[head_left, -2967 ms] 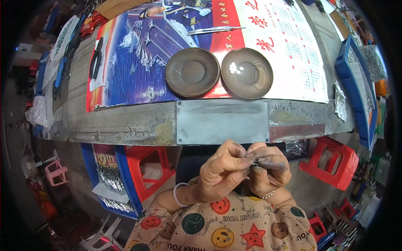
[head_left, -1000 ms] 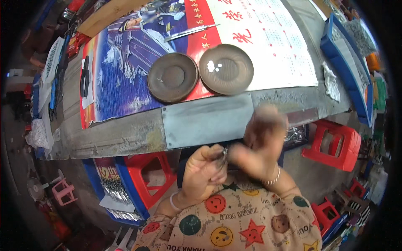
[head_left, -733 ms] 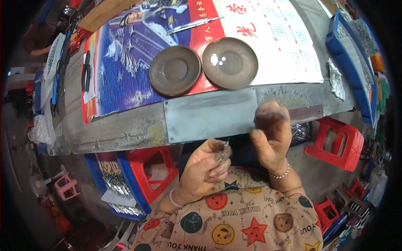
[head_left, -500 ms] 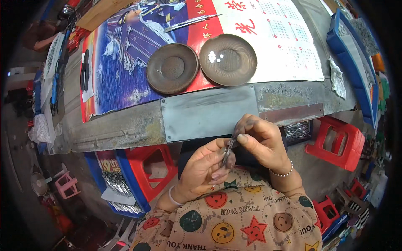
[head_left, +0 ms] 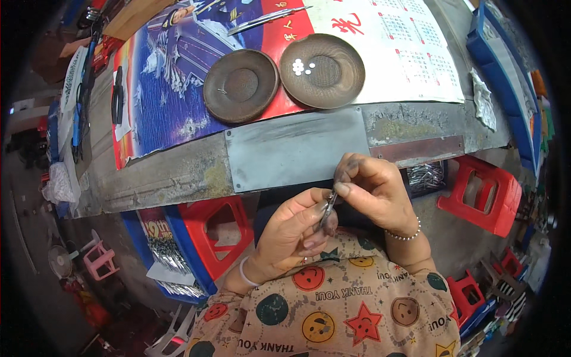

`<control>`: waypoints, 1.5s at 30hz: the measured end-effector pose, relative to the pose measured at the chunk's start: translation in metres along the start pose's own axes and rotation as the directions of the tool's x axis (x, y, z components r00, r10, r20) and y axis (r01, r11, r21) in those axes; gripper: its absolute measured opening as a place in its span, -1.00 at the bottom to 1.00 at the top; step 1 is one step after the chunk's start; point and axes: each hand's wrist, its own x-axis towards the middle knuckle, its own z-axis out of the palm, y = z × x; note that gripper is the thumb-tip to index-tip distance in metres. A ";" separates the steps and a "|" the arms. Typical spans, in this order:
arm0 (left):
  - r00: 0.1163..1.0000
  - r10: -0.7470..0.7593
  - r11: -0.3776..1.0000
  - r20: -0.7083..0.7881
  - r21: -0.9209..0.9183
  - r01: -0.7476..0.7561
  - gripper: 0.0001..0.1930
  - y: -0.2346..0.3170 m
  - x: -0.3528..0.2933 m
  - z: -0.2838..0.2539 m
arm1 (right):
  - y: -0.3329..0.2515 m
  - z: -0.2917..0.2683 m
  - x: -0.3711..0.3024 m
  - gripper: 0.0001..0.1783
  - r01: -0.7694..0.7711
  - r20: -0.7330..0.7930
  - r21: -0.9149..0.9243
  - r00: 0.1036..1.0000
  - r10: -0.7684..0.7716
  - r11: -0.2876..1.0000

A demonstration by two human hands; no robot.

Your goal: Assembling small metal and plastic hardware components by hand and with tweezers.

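Observation:
Just off the table's near edge, my left hand point(head_left: 295, 229) is closed around a slim, dark, shiny metal piece point(head_left: 327, 209). Thumb and index finger of my right hand point(head_left: 376, 193) pinch its upper end. Fingers cover most of the piece, so its exact kind does not show. Beyond the hands, two round brown dishes lie side by side on the table. Several small white discs point(head_left: 298, 66) sit in the right dish point(head_left: 350, 66). Inside the left dish point(head_left: 215, 71) is a tiny thin bit, too small to name.
A poster point(head_left: 172, 119) covers much of the table, with slim metal tools point(head_left: 267, 21) and black-handled pliers point(head_left: 118, 98) on it. At right stands a blue tray point(head_left: 496, 77). Red stools point(head_left: 485, 196) and a blue crate of metal parts point(head_left: 166, 253) stand below the table.
The table and dishes appear slightly higher in the picture, as the view has shifted. Both hands keep the same hold on the metal piece, the right fingers still at its upper end.

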 end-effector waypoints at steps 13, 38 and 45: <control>1.000 0.004 1.000 0.004 -0.024 -0.004 -0.80 -0.003 0.000 0.002 | 0.001 0.003 -0.001 -0.87 0.007 -0.021 -0.057 1.000 -0.008 0.998; 0.999 0.036 0.999 0.037 0.010 -0.037 -0.76 0.006 0.004 0.005 | -0.007 0.005 -0.002 -0.88 -0.132 -0.097 0.178 0.984 0.151 0.975; 0.879 0.477 0.613 0.031 0.704 -0.358 -0.71 0.057 -0.014 0.008 | -0.007 -0.009 -0.012 -0.86 -0.002 -0.254 -0.001 0.967 0.002 1.000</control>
